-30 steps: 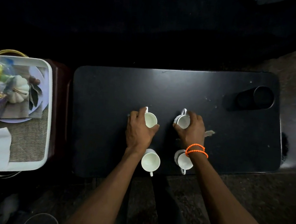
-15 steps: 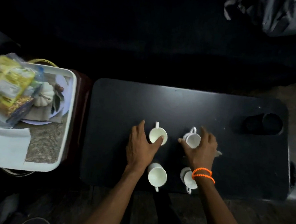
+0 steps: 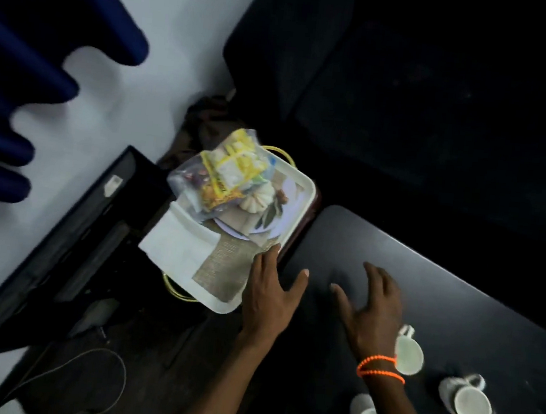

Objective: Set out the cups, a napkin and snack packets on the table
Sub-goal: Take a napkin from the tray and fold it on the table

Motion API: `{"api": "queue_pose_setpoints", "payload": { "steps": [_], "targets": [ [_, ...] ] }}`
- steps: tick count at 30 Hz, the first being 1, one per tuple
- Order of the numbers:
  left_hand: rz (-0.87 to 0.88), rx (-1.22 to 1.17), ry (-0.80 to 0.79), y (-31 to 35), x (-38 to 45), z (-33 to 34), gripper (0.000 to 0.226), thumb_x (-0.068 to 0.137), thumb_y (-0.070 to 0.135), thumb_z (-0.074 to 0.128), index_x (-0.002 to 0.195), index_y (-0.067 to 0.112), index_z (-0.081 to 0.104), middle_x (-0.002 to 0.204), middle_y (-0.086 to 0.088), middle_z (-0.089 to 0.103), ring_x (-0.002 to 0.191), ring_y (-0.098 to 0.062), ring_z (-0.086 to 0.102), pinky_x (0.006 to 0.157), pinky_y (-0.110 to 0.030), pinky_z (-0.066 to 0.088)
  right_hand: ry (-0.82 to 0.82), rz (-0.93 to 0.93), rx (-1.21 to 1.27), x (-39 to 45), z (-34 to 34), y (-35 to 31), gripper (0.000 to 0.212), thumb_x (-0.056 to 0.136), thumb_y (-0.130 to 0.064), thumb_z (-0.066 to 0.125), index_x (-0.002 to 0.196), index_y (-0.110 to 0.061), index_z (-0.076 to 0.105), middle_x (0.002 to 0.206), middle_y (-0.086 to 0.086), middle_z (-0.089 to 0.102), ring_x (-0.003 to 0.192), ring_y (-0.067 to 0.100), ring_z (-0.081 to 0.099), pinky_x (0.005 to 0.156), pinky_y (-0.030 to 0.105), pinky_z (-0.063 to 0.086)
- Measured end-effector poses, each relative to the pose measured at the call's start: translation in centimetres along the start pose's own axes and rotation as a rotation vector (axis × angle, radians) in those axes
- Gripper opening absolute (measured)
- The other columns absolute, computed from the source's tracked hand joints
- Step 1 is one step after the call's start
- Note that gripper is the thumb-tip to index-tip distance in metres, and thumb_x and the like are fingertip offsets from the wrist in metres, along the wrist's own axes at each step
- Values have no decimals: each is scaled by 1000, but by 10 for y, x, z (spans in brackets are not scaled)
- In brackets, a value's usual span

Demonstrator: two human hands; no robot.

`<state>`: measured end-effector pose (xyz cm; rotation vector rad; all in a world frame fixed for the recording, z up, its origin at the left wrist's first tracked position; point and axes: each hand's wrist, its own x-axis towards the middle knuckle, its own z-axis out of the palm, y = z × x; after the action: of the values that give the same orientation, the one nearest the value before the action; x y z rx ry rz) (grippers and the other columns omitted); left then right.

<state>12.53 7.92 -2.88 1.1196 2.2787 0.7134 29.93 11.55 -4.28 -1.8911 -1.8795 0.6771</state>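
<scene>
Black table (image 3: 457,291) runs diagonally from upper left to lower right, with three white cups (image 3: 409,352) grouped near its lower right end, mouths up, and bare surface elsewhere. Beside its left end sits a white tray (image 3: 307,185), long axis diagonal, holding snack packets (image 3: 231,172) at the far end and a white napkin (image 3: 177,247) at the near left. Left hand (image 3: 271,298) reaches over the tray's near corner and right hand (image 3: 373,311) hovers above the table; both have fingers spread, gripping nothing.
</scene>
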Motion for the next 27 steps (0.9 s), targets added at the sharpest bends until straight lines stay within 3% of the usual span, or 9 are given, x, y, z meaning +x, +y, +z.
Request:
{"api": "queue_pose_setpoints", "payload": {
  "steps": [3,7,12,14,17,19,23,27],
  "targets": [
    [-33,-46,113,-22,25,-29,64,91,43,73,144,12,54,135,-6,58,128,-22,55,103,-28,43,-87,-133,72,22,33,-57,64,81,-28,88,134,-2,64,128,21,65,118,40,60,102,50,51],
    [-162,-94,206,-57,53,-60,56,92,28,73,141,8,55,129,-9,56,122,-28,58,98,-41,51,-324,-266,117,42,84,-123,50,85,-15,81,130,0,66,123,22,67,115,42,62,97,46,54],
    [-392,-131,223,-95,80,-76,65,88,4,65,149,6,45,142,-14,49,127,-32,57,102,-50,51,-604,-215,49,61,144,-176,44,85,-20,77,123,-1,65,125,21,62,116,40,61,91,40,50],
    [-451,-143,218,-104,85,-77,66,86,-1,61,150,5,44,145,-15,47,126,-33,59,101,-50,51,-636,-217,21,63,164,-190,43,86,-30,77,119,-3,68,122,22,62,118,38,58,93,39,49],
    [-467,-144,206,-112,89,-76,65,88,0,62,150,4,44,146,-16,47,125,-33,60,101,-50,52,-680,-292,-18,60,185,-206,48,88,-41,75,128,-15,70,127,15,64,125,35,53,102,41,48],
    [-464,-135,205,-117,88,-76,60,91,3,62,149,4,45,145,-17,48,123,-34,61,100,-50,52,-701,-302,-21,55,194,-211,50,85,-45,76,126,-16,72,125,14,66,122,35,54,100,41,48],
    [-448,-198,202,-120,83,-80,58,88,-4,61,144,5,50,139,-15,51,118,-31,64,99,-49,53,-660,-261,106,43,197,-213,31,86,-27,77,111,-10,76,112,16,73,108,36,65,85,35,49],
    [-464,-268,402,-113,73,-85,65,83,5,72,145,5,51,140,-19,48,119,-32,60,100,-43,53,-579,-158,336,41,180,-203,20,88,-15,75,106,-8,77,101,10,79,96,28,71,79,31,50]
  ]
}}
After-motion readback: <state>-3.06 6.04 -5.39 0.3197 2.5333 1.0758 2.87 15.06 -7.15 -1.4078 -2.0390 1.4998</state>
